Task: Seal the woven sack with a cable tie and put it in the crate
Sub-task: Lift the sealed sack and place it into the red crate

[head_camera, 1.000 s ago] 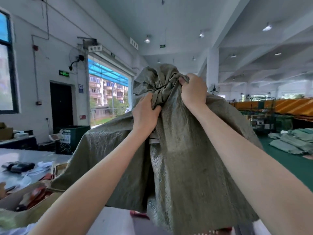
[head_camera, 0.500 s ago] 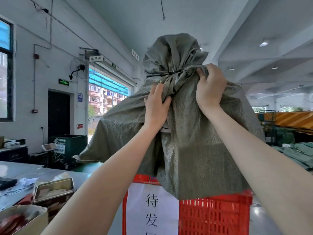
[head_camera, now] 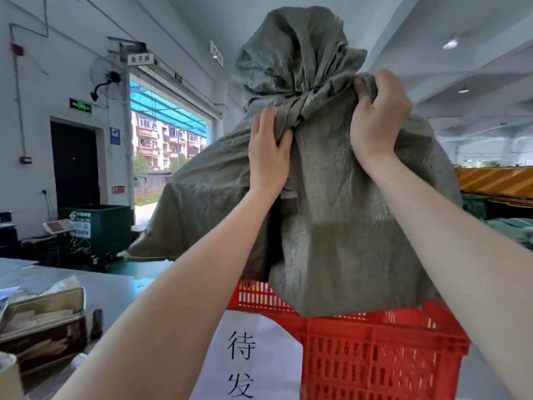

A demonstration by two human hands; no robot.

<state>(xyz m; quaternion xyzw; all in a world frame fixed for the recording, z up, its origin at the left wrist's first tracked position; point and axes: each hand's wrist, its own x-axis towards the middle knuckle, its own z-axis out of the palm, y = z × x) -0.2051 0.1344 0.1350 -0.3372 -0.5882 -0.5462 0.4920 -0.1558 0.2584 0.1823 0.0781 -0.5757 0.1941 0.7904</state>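
- Warehouse hall, grey bench (head_camera: 115, 287) at left.
- Left hand (head_camera: 266, 154): fingers clamped on sack cloth below the neck.
- Woven sack (head_camera: 340, 220): tied, neck up, long axis vertical; raised higher than a second ago, now over the red crate (head_camera: 375, 350), ready for lowering.
- Right hand (head_camera: 377, 122): fingers bunched on cloth.

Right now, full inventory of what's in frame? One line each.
sack: 1, grey-green, held up over the crate, neck tied
tie: 1, dark, around the sack's neck
crate: 1, red, below the sack
sign: 1, white with black characters, on the crate's front
tin: 1, metal, open, on the table at left
bin: 1, dark green, by the doorway
fan: 1, black, on the left wall
left hand: gripping the sack below the tie
right hand: fingers bunching sack fabric beside the tie
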